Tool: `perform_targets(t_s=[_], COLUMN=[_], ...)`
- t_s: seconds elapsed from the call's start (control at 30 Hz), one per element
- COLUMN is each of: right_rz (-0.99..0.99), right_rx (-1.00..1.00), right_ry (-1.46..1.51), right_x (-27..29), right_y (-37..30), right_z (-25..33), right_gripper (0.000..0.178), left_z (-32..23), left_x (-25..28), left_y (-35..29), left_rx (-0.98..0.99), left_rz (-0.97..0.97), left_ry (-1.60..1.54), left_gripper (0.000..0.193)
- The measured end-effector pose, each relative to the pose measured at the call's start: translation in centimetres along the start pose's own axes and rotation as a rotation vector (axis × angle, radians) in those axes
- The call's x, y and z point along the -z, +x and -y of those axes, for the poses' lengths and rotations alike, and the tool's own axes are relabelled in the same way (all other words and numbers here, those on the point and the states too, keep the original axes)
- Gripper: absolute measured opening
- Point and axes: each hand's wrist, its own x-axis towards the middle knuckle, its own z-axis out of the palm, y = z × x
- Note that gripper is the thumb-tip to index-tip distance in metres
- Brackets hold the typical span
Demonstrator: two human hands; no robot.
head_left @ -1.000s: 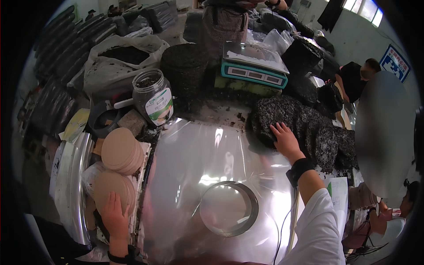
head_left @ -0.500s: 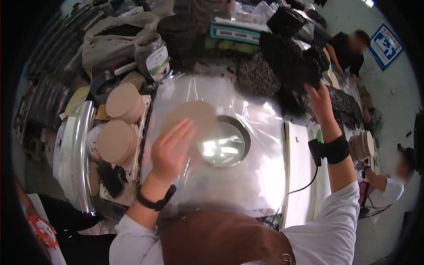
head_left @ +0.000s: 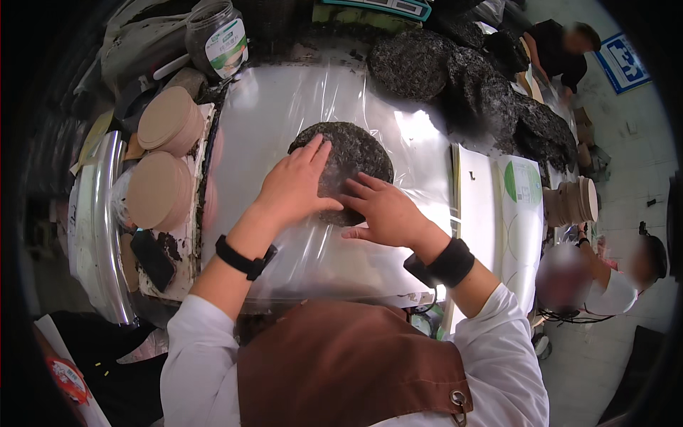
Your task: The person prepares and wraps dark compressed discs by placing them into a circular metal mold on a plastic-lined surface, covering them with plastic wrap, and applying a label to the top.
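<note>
A round, dark, flaky cake (head_left: 361, 148) lies flat on the clear plastic sheet (head_left: 263, 99) in front of me. My left hand (head_left: 293, 183) rests on its left part with the fingers stretched out. From the right, my right hand (head_left: 388, 211) reaches over the cake's lower right edge, its fingers spread. Neither hand is closed round anything. The metal ring and the loose tan disc are not visible now; whether they lie beneath the cake I cannot tell.
Two stacks of tan discs (head_left: 162, 191) stand at the left, beside a dark phone-like slab (head_left: 152, 259) and a film roll (head_left: 112, 228). A jar (head_left: 217, 43) stands behind. More dark cakes (head_left: 410, 64) are heaped at the back right. Other people (head_left: 558, 53) sit at the right.
My right hand has come from the dark heap to the middle, and a dark cake now lies where the ring was. My left hand no longer holds the tan disc.
</note>
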Motion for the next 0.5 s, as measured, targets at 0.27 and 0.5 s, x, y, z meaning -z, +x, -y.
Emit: perform_targets(t_s=[0.27, 0.5], right_rz=[0.230, 0.240], right_rx=[-0.152, -0.128], right_ry=[-0.269, 0.276], right_x=[-1.7, 2.3], right_y=[4.9, 6.0], right_z=[-2.8, -6.9], right_gripper=[0.097, 0.080], left_z=[-0.7, -2.5], left_x=[-5.2, -1.3], left_y=[4.6, 3.4], left_rx=[0.074, 0.066], left_rz=[0.586, 0.428], left_ry=[0.404, 0.141], left_gripper=[0.115, 0.095])
